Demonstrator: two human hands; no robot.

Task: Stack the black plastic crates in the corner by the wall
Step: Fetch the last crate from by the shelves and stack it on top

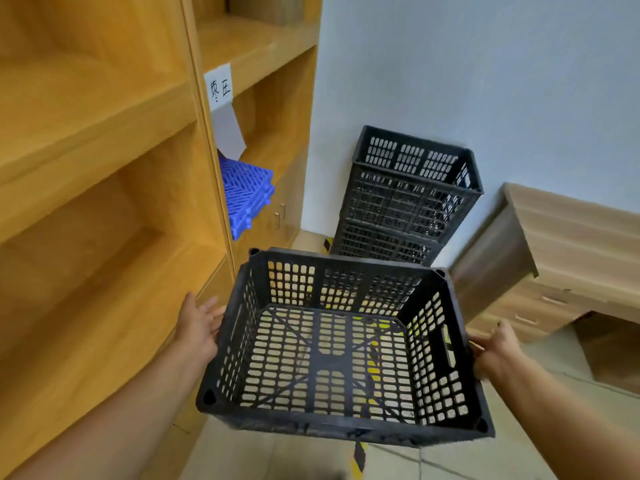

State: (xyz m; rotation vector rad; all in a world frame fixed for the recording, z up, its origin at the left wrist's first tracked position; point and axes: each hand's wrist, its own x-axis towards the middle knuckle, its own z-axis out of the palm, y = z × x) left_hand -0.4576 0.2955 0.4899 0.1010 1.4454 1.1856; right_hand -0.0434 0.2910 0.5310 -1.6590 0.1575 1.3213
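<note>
I carry a black plastic crate (332, 355) in the air in front of me, its open top facing up and tilted toward me. My left hand (199, 329) presses flat against its left side with the fingers spread. My right hand (497, 349) grips the right side by the handle slot, its fingertips curled at the rim. Ahead, a stack of black crates (408, 202) stands on the floor in the corner against the pale wall (485, 81). The carried crate is short of the stack and lower than its top.
A tall wooden shelf unit (104, 202) runs along my left, holding blue plastic grids (247, 192) and a paper label (219, 86). A wooden desk with drawers (561, 258) stands to the right of the stack. Yellow-black tape (358, 455) marks the tiled floor.
</note>
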